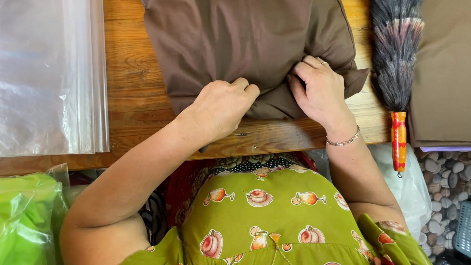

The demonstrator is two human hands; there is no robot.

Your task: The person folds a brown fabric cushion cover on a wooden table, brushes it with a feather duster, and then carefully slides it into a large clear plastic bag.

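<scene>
nearby, feather duster (396, 46) and clear bags (37, 77) apparently flank the gripped brown cloth (242, 37).

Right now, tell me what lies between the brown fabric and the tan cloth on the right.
In the head view, a feather duster with an orange handle lies on the wooden table between the brown fabric and the tan cloth.
</scene>
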